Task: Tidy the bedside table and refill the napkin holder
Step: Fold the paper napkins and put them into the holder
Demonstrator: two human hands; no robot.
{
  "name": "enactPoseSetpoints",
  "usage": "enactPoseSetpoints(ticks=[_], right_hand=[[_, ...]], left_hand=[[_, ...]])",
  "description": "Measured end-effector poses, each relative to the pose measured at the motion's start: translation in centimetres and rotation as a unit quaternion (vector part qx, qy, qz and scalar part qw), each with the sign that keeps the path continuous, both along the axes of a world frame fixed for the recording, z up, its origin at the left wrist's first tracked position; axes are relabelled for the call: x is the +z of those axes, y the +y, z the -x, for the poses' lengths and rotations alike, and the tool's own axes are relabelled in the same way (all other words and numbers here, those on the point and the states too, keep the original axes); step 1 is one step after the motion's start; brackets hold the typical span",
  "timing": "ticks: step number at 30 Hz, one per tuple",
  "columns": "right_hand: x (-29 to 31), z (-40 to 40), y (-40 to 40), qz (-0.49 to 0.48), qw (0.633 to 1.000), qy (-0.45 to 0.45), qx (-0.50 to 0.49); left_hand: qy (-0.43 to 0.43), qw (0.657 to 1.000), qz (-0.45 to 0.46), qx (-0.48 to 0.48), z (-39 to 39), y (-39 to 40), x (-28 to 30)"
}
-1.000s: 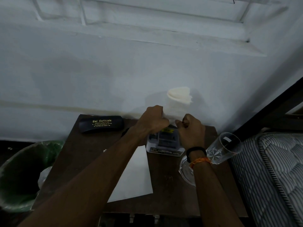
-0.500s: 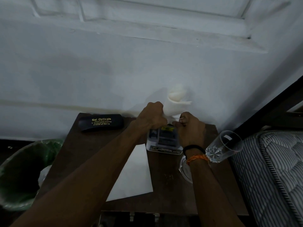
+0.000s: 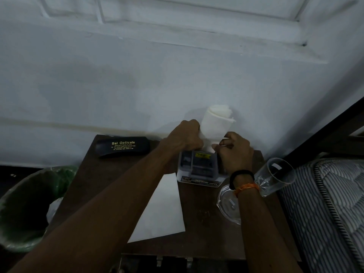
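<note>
Both hands: the left hand [image 3: 186, 135] and the right hand [image 3: 234, 149] were at the roll of napkins [image 3: 215, 125], one on each side, above the napkin holder [image 3: 199, 167].
Left fingers: curled around the left side of the roll near its lower end, holding it upright.
Right fingers: bent and pinching the roll's lower right edge, just over the holder's back rim.
Change: compared with half a second before, the roll stood straighter and its top looked neater, with a loose flap at the upper right; the hands had stayed in much the same place.
Napkin position: the lower end was at the mouth of the holder, hidden between the hands; how deep it sat could not be told.
Meaning for the task: the refill looked under way but not finished, since most of the roll stood above the holder.
Surface: the brown surface [image 3: 199, 223] also carried a black spectacle case [image 3: 122, 146], a white sheet of paper [image 3: 163, 209], a glass tumbler [image 3: 274, 177] lying tilted and a glass dish [image 3: 226, 203].
Nearby: a green-lined bin [image 3: 25, 205] stood to the left, a striped mattress [image 3: 331, 203] to the right.
</note>
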State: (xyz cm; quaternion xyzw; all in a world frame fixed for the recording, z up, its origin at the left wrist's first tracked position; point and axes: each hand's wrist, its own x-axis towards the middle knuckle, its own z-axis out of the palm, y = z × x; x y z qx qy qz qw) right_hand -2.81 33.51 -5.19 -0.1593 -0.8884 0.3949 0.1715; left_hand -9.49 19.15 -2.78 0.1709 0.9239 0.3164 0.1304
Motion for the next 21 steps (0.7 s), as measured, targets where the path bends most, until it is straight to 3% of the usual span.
enactPoseSetpoints(ticks=[4,8,11,16,21], right_hand=[[-0.3,0.0,0.1,-0.018,1.0,0.009,-0.002],[-0.1,0.0,0.1,0.023,1.0,0.003,-0.002],[0.3,-0.1,0.0,0.044,0.999,0.009,0.008],[-0.1,0.0,-0.2,-0.01,1.0,-0.012,0.017],[0.9,0.1,-0.1,0.094,0.995,0.018,0.016]], left_hand=[[0.019,0.998,-0.057,-0.009,0.1,-1.0,0.2],[0.047,0.991,-0.127,0.003,-0.4,-1.5,1.0],[0.061,0.991,-0.119,0.003,-0.5,-1.4,1.1],[0.072,0.995,-0.069,-0.009,-0.3,-1.1,0.2],[0.052,0.996,-0.07,-0.018,-0.1,-1.3,-0.3]])
